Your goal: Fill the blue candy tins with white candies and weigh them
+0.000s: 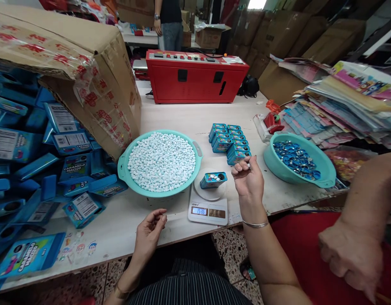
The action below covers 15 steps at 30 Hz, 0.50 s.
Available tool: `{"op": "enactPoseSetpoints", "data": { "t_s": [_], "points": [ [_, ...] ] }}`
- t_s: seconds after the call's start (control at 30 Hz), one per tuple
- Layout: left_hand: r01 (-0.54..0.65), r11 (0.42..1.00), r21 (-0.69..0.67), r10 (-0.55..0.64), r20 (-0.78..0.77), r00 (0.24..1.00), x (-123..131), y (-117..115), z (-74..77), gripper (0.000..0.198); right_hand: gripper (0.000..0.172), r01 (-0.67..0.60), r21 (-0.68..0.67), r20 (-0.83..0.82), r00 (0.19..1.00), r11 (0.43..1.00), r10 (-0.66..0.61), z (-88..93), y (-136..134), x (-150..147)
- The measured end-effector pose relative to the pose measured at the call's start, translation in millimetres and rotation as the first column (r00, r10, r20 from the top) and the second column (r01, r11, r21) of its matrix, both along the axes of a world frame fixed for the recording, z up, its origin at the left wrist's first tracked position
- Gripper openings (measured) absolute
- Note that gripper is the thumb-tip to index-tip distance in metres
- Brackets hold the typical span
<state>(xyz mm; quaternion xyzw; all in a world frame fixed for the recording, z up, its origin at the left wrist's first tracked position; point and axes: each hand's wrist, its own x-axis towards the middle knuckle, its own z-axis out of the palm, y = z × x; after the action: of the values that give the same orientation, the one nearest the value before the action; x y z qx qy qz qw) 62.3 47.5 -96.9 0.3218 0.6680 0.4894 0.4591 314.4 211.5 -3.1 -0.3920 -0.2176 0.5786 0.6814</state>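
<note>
A wide, shallow turquoise plastic basin [122, 169] is heaped with small white and pale-blue rounded pieces [162, 161]. Just to its right, a small blue rectangular tin [211, 182] sits on the round plate of a white digital scale [216, 218] with a lit display; a few white pieces show at the tin's top. Farther right, a deeper turquoise plastic bowl [276, 163] holds many shiny blue round caps [294, 159]. At the left, a large brown cardboard box [127, 84] with red-printed tape lies open, and blue printed tins [76, 167] spill from it across the table. Behind the scale, more small blue tins [222, 144] stand close together in rows.

The person's right hand [251, 182] is raised beside the scale, fingers curled, thumb and forefinger pinched on one small whitish piece [248, 164]. The left hand [151, 231] is at the table's front edge below the basin, fingers loosely bent; whether it has hold of anything cannot be told.

The pale table [179, 116] is scuffed, with a long red metal machine [198, 80] across its back. Stacked printed sheets [344, 101] lean at the right, above a co-worker's hand [351, 254]. Another person [171, 25] stands beyond the machine, and brown cartons [284, 36] fill the far right. The floor [227, 250] is speckled.
</note>
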Motion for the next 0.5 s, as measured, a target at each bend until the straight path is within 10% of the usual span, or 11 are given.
{"op": "enactPoseSetpoints", "data": {
  "t_s": [0.3, 0.5],
  "points": [
    [0.163, 0.982, 0.098, -0.146, -0.164, 0.976, 14, 5, -0.1, 0.039, 0.036, -0.023, 0.014, 0.056, 0.998, 1.0, 0.022, -10.1, -47, -6],
    [0.508, 0.827, 0.241, -0.354, -0.478, 0.804, 36, 22, 24.2, 0.03, 0.039, -0.02, -0.133, -0.166, 0.986, 0.991, -0.003, -43.9, -64, 27]
  ]
}}
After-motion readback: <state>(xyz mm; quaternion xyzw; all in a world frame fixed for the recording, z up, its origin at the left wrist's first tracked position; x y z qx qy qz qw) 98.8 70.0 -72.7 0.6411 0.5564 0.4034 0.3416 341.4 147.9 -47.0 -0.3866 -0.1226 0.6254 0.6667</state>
